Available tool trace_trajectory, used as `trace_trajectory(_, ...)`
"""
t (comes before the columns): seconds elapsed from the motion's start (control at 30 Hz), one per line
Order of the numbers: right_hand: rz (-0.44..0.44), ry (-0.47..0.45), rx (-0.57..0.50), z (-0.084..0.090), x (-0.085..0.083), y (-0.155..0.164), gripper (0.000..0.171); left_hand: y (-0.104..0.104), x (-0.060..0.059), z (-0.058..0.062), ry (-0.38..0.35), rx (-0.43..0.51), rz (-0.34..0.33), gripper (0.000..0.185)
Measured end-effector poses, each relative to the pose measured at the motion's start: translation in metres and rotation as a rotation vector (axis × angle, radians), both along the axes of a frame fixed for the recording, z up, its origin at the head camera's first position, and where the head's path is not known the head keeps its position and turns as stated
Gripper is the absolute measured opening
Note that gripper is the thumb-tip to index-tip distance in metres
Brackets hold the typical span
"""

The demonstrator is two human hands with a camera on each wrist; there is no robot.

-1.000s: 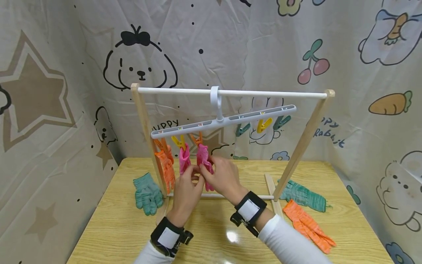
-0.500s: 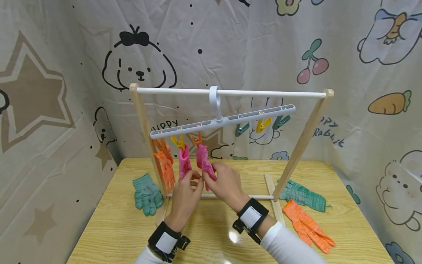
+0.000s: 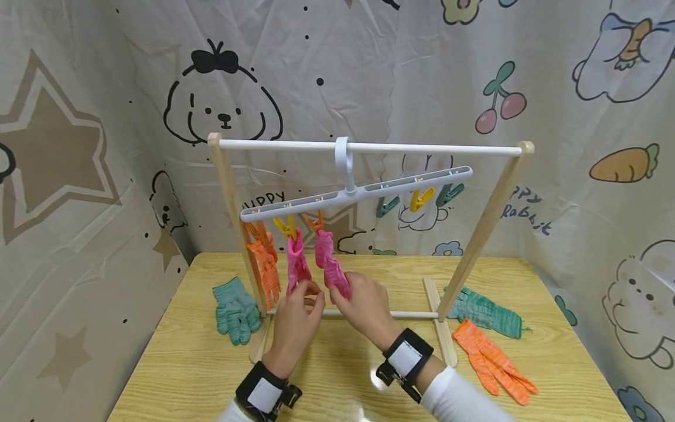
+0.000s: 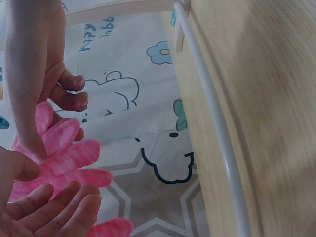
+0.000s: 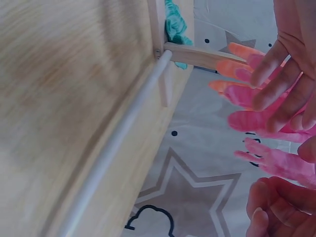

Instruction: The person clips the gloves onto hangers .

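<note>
Pink fabric gloves [image 3: 334,271], slim, rumpled and faintly streaked

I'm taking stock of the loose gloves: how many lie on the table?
3: a teal glove left of the rack, a second teal glove right of it, an orange glove in front of that one; others may be hidden.

Pale-streaked pink glove [image 3: 333,268], mottled teal glove [image 3: 235,312]

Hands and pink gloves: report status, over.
Right hand pinching right pink glove. Left hand by left pink glove, fingers loose, contact unclear. Both gloves pegged to hanger. No obstruction visible.
</note>
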State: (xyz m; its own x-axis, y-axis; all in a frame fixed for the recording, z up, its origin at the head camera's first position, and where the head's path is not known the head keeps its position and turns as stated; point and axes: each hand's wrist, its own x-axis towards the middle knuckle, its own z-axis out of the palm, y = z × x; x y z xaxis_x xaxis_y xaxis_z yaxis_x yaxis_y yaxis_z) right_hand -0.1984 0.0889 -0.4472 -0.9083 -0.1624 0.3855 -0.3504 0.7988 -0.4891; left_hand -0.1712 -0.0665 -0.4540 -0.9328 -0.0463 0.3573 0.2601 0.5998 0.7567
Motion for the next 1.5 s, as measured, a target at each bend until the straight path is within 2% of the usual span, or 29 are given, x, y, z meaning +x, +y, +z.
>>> trace_trajectory(0.2,-0.004,-0.043,-0.003,-0.013,0.008,0.006,0.026,-0.001,0.004,-0.007,-0.020,-0.018,-0.001,0.008)
trace_trajectory(0.57,-0.027,-0.050,0.007,-0.035,0.018,0.013,0.024,-0.003,0.011,-0.019,-0.046,-0.071,0.027,0.009)
trace_trajectory(0.8,-0.035,-0.119,-0.004,-0.048,0.024,0.018,0.022,-0.005,0.015,-0.029,-0.063,-0.086,0.023,0.008)
trace_trajectory(0.93,-0.037,-0.141,-0.007,-0.054,0.028,0.020,0.020,-0.006,0.017,-0.034,-0.061,-0.103,0.030,0.007)
trace_trajectory(1.17,-0.044,-0.131,0.008,-0.063,0.035,0.024,0.020,-0.008,0.020,-0.040,-0.100,-0.111,0.020,0.005)
trace_trajectory(1.5,-0.040,-0.167,0.035,-0.075,0.047,0.031,0.018,-0.012,0.024,-0.048,-0.134,-0.145,0.034,0.006)
